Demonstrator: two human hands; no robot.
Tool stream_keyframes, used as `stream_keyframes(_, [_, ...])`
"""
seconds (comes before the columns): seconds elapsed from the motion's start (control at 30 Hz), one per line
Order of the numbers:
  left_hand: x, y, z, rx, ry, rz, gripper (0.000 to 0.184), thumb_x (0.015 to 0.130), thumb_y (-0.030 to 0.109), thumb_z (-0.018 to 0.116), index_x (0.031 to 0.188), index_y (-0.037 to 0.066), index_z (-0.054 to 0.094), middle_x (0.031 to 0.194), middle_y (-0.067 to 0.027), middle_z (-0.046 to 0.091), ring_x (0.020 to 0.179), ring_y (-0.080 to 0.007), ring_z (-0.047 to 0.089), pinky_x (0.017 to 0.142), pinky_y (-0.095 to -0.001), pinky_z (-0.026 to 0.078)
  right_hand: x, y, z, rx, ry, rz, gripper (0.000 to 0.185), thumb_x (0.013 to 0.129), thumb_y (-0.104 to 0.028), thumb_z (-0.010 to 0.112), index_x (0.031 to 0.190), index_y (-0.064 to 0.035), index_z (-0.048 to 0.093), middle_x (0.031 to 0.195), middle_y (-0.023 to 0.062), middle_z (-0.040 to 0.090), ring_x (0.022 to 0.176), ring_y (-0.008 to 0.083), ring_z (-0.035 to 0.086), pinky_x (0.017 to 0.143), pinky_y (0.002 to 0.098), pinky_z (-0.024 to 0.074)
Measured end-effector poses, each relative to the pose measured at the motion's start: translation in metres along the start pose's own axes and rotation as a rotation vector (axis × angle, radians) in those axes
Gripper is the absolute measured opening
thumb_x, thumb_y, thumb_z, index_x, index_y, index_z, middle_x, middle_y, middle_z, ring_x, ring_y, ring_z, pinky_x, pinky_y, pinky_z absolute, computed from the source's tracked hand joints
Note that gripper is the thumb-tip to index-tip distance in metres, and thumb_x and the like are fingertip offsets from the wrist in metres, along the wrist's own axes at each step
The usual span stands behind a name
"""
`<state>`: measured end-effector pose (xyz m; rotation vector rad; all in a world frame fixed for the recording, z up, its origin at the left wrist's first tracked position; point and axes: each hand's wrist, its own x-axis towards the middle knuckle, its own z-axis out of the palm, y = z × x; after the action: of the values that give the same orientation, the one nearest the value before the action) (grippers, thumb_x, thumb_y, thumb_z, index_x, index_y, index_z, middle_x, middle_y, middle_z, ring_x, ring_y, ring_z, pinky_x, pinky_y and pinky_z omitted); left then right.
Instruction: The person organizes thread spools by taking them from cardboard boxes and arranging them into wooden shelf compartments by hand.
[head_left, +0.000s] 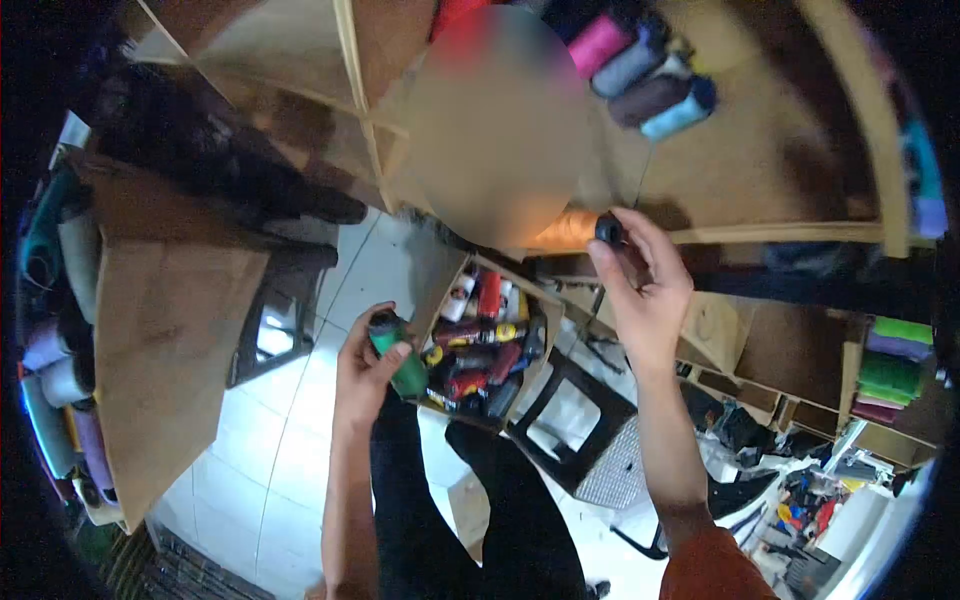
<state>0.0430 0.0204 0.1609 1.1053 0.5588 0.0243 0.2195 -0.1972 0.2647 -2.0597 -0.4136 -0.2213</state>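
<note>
My left hand is closed around a green thread spool with a dark end, held low over the floor beside an open box. Several spools and dark tubes with red and yellow labels lie in that box. Higher up and to the right, my right hand grips the black end of an orange thread spool at the shelf edge. The far end of the orange spool fades into a blurred round patch, so what lies there is hidden.
Pink, grey, dark and light blue spools sit on the wooden shelf above. More spools fill a compartment at right. A wooden cabinet stands left. A black-framed chair is beside the box on the tiled floor.
</note>
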Motion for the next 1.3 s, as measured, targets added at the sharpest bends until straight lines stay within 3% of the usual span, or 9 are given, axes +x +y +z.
stream_keyframes(0.2, [0.021,0.049,0.022,-0.082,-0.091,0.101,0.052,0.082,0.005,0.071,0.128,0.001,0.047,0.107,-0.0065,0.06,0.097,-0.0137,0.056,0.088,-0.0285,0.045,0.112,-0.033,0.03,-0.123,-0.019,-0.018,0.036,0.083,-0.007,0.069,0.117,0.0019,0.059,0.109,0.0126,0.065,0.096,0.0157,0.062,0.084,0.0264,0.0485])
stream_keyframes(0.4, [0.04,0.062,0.015,-0.081,-0.089,0.114,0.051,0.083,0.004,0.07,0.128,0.002,0.047,0.107,-0.0064,0.06,0.098,-0.0132,0.056,0.088,-0.0276,0.044,0.2,-0.046,0.085,-0.351,-0.065,-0.088,0.041,0.079,-0.026,0.071,0.112,-0.0023,0.063,0.109,0.0181,0.066,0.102,0.0285,0.064,0.088,0.0348,0.049])
stream_keyframes(0.67, [0.042,0.057,-0.007,-0.061,-0.027,0.09,0.049,0.083,0.003,0.068,0.128,0.003,0.048,0.106,-0.0065,0.061,0.095,-0.0128,0.057,0.085,-0.0266,0.046,0.232,-0.023,0.121,-0.591,-0.041,-0.115,0.041,0.079,-0.031,0.07,0.113,-0.0081,0.065,0.108,0.0186,0.065,0.104,0.0338,0.062,0.09,0.0374,0.0478])
stream_keyframes(1.0, [0.046,0.071,0.009,0.055,0.006,0.238,0.049,0.079,-0.001,0.07,0.125,0.002,0.052,0.11,-0.0063,0.054,0.101,-0.0152,0.055,0.087,-0.0268,0.046,0.163,-0.036,0.091,-0.3,-0.022,-0.135,0.035,0.077,-0.019,0.073,0.105,-0.0011,0.062,0.101,0.0175,0.067,0.089,0.0276,0.067,0.074,0.0354,0.0533])
stream_keyframes(1.07, [0.055,0.075,0.018,0.1,0.043,0.42,0.05,0.076,-0.001,0.073,0.122,0.002,0.054,0.113,-0.0061,0.05,0.106,-0.0156,0.053,0.088,-0.0272,0.046,0.111,-0.028,0.077,-0.063,-0.609,-0.06,0.039,0.076,-0.015,0.074,0.11,-0.0016,0.059,0.111,0.0166,0.064,0.092,0.0213,0.066,0.074,0.0321,0.0529])
stream_keyframes(1.13, [0.061,0.092,0.034,0.035,0.033,0.374,0.052,0.072,0.001,0.077,0.12,0.002,0.057,0.116,-0.0068,0.047,0.111,-0.0158,0.049,0.09,-0.0275,0.045,0.056,-0.064,0.074,0.07,-0.92,0.487,0.045,0.075,-0.017,0.075,0.113,-0.0023,0.057,0.116,0.0187,0.06,0.097,0.0267,0.064,0.081,0.0347,0.051])
stream_keyframes(1.2, [0.068,0.104,0.047,-0.038,-0.024,0.34,0.055,0.069,0.002,0.079,0.119,0.001,0.057,0.118,-0.0077,0.048,0.112,-0.0164,0.049,0.091,-0.0281,0.045,0.023,-0.053,0.083,-0.054,-0.795,0.018,0.049,0.073,-0.017,0.076,0.116,-0.0032,0.056,0.11,0.0193,0.062,0.099,0.0321,0.062,0.084,0.0379,0.049])
stream_keyframes(1.23, [0.078,0.096,0.046,0.215,-0.091,0.431,0.073,0.066,0.002,0.081,0.132,0.002,0.048,0.123,-0.0096,0.047,0.114,-0.0196,0.048,0.097,-0.0323,0.041,0.018,-0.051,0.079,-0.115,-0.723,0.022,0.049,0.073,-0.017,0.076,0.115,-0.0033,0.056,0.109,0.0193,0.062,0.099,0.0337,0.061,0.084,0.0389,0.0488])
stream_keyframes(1.3, [0.075,0.109,0.065,0.052,-0.066,0.434,0.088,0.066,0.005,0.082,0.14,0.004,0.036,0.127,-0.0117,0.046,0.118,-0.023,0.047,0.101,-0.0351,0.038,0.016,-0.055,0.074,-0.232,-0.574,0.026,0.048,0.072,-0.018,0.076,0.114,-0.0036,0.057,0.107,0.0195,0.062,0.099,0.0368,0.061,0.084,0.0409,0.0484])
